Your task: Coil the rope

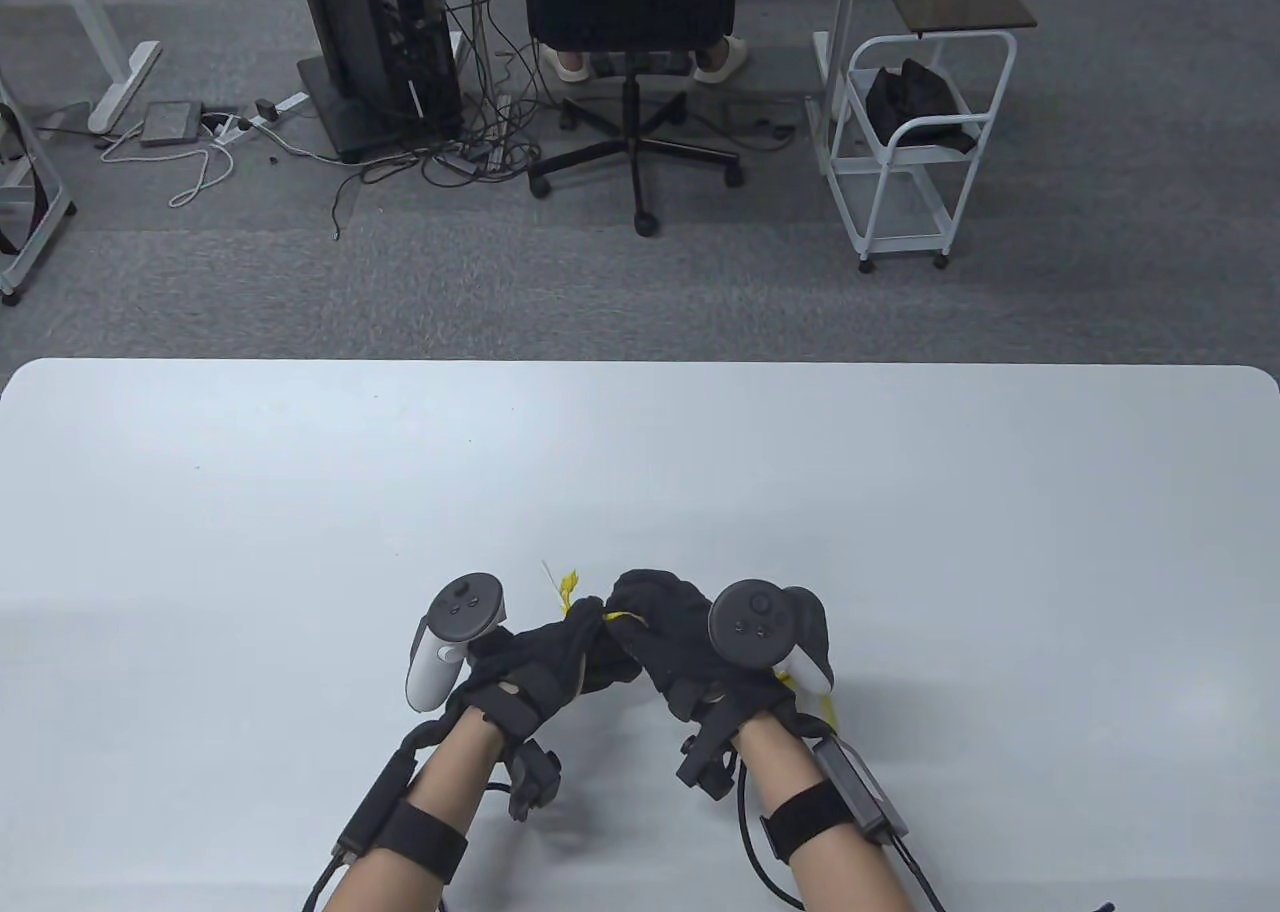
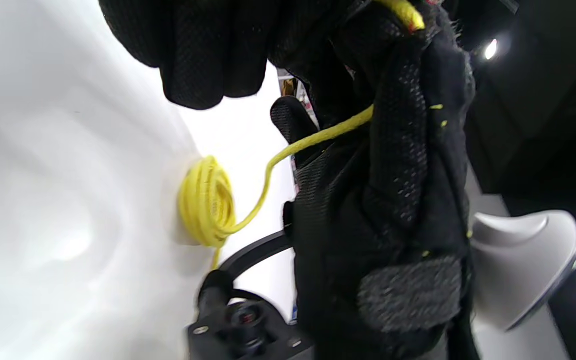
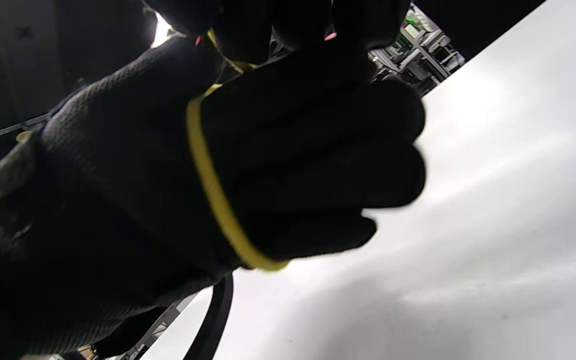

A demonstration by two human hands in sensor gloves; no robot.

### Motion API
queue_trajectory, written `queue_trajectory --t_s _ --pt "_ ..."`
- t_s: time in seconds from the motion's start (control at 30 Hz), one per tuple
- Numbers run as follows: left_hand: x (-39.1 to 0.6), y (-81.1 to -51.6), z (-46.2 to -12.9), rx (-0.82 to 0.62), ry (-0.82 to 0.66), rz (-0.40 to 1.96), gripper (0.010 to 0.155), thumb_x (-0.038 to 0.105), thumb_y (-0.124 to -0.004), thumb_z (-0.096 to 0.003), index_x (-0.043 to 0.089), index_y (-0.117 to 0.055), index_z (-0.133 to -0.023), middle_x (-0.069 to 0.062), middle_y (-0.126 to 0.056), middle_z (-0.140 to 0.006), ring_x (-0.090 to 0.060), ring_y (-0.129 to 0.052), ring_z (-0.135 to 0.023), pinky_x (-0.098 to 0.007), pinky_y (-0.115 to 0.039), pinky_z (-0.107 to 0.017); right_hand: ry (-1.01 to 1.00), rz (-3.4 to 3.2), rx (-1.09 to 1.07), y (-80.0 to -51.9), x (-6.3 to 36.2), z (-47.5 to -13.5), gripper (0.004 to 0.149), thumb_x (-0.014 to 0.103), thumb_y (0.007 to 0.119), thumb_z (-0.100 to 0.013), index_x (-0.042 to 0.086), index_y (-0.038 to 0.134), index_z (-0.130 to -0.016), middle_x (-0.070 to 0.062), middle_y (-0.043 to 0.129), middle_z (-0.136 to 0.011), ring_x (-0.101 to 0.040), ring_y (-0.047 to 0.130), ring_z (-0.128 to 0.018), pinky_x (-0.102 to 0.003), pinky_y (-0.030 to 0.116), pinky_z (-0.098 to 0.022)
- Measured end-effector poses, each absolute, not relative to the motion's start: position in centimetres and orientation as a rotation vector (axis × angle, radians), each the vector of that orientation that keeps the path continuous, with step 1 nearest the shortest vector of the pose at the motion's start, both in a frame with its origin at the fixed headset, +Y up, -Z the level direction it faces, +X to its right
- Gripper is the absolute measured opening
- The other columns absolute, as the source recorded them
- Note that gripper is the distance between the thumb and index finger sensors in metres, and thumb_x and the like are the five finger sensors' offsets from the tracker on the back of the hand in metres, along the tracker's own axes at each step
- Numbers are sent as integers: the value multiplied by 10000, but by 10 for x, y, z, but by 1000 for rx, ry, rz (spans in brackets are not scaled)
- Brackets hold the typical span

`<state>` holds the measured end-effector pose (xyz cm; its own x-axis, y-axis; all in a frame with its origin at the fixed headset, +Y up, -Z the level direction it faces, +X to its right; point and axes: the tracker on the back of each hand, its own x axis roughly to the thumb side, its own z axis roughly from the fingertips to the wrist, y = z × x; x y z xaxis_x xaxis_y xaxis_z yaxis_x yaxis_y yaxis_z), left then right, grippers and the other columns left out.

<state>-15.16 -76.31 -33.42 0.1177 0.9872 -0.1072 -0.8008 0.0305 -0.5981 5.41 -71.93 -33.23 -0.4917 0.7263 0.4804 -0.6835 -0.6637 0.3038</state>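
Note:
A thin yellow rope runs between my two gloved hands, which meet over the near middle of the table. My left hand is closed in a fist and grips the rope; its frayed end sticks up just behind the fist. In the right wrist view a strand lies wrapped around that closed fist. My right hand pinches the rope right next to the left hand. In the left wrist view a strand leads down from the right glove to a small bundle of rope on the table.
The white table stretches wide to the left, right and far side of the hands. Beyond its far edge stand an office chair, a computer tower with floor cables, and a white cart.

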Motion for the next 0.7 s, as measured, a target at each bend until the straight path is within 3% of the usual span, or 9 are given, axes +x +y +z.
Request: queue_trajectory --t_s 0.1,0.3,0.5,0.7 --pt "-152 -760 -332 -538 -341 1487 694 530 -343 -613 140 -493 -1167 -227 -582 -1200 -451 -732 -999 -497 -580 -731 45 2189 777 -715 50 -328 432 351 622 -611 134 628 -985 -194 434 -1132 -544 477 -998 -788 385 -661" --pt "-152 -752 -329 -378 -315 1543 643 539 -368 -613 226 -324 -1173 -178 -454 -1235 -412 -650 -1056 -468 -565 -745 28 2199 821 -712 48 -323 430 353 631 -609 132 654 -977 -194 463 -1122 -535 504 -986 -785 391 -660" --pt "-157 -751 -331 -345 -303 1604 626 549 -403 -616 308 -174 -1146 -122 -356 -1256 -361 -559 -1108 -430 -544 -770 82 2247 878 -716 42 -322 428 351 638 -608 146 670 -982 -187 526 -1103 -519 535 -978 -782 400 -661" --pt "-163 -750 -334 -311 -326 1633 617 537 -440 -623 355 -132 -1126 -73 -294 -1266 -330 -479 -1141 -412 -484 -802 163 2301 898 -724 41 -324 422 352 646 -608 161 685 -982 -187 559 -1091 -516 555 -970 -781 408 -660"
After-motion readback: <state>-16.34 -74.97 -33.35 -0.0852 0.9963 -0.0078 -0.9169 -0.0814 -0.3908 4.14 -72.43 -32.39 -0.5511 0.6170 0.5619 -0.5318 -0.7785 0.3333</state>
